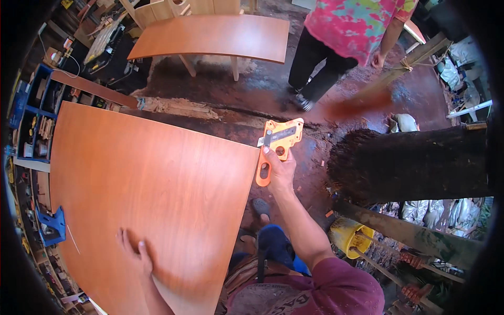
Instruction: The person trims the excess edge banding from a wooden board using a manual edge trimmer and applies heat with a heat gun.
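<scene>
You are gripping a flat orange plastic tool with cut-out holes and a dark slide (289, 137) in your right hand (280, 169), your thumb lying across its near face. The tool is sitting at the far right corner of a large, smooth, reddish-brown wooden panel (157, 173); whether it is touching the edge, you cannot tell from here. Your left hand (137, 257) is holding nothing; it is spreading palm down over the panel's near part, fingers parted and thumb out, though how firmly it is pressing cannot be told. At the panel's left edge, a blue angular plastic piece (51, 227) is lying beside a thin pale strip (73, 239). Beyond, a second reddish-brown wooden panel (210, 37) is resting on wooden legs, and a person in a pink-and-green tie-dye shirt (352, 26) is standing to its right. A yellow plastic bucket (344, 236) is standing right of your forearm.
</scene>
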### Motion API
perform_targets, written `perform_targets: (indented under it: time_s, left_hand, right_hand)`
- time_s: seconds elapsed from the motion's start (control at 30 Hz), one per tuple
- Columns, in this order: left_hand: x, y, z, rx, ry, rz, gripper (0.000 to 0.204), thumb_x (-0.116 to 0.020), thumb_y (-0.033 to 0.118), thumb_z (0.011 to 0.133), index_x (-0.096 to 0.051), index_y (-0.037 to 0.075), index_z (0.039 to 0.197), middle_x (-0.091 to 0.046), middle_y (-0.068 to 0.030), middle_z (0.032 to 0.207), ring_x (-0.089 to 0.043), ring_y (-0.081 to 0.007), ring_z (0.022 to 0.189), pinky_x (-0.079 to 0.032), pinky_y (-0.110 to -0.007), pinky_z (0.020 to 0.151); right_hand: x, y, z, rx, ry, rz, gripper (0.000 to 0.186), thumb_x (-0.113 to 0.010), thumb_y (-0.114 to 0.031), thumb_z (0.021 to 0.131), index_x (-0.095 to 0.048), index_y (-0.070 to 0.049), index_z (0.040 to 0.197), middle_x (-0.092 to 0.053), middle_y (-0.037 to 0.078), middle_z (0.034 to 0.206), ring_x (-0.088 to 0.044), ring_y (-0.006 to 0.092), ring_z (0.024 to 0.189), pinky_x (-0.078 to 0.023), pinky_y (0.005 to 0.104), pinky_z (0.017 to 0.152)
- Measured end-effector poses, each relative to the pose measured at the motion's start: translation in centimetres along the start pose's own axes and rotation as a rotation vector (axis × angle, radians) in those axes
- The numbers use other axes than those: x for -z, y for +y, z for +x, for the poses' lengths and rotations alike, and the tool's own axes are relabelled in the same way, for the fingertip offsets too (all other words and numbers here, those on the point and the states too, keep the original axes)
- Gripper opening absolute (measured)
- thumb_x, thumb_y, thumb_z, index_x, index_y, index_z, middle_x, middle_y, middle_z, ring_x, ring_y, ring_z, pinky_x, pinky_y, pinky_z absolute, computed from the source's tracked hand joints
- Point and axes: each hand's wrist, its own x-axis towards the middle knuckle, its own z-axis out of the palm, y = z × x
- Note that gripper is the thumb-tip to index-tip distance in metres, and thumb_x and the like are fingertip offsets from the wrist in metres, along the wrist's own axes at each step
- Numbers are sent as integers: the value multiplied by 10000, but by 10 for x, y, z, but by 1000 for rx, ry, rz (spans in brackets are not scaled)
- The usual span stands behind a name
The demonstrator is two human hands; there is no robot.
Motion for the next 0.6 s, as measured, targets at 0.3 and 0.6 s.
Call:
perform_targets:
  time_s: [0.3, 0.6]
  left_hand:
    - [15, -93, -34, 122, 27, 5, 665, -531, 310, 1067, -339, -36, 1603, -226, -262, 1702, -198, -423, 1586, -153, -527, 1296]
    - [20, -89, -34, 31, 6, 91, 669, -509, 325, 1082, -323, -45, 1608, -224, -282, 1699, -205, -446, 1577, -160, -540, 1288]
  right_hand:
    - [-9, 2, -13, 35, 95, -86, 272, -758, -100, 932, -659, -30, 1176, -711, 23, 1059, -674, 106, 922, -530, 293, 812]
    - [-9, 6, -14, 73, 146, -162, 276, -769, -122, 907, -675, -22, 1148, -708, 30, 1015, -666, 99, 830, -534, 274, 682]
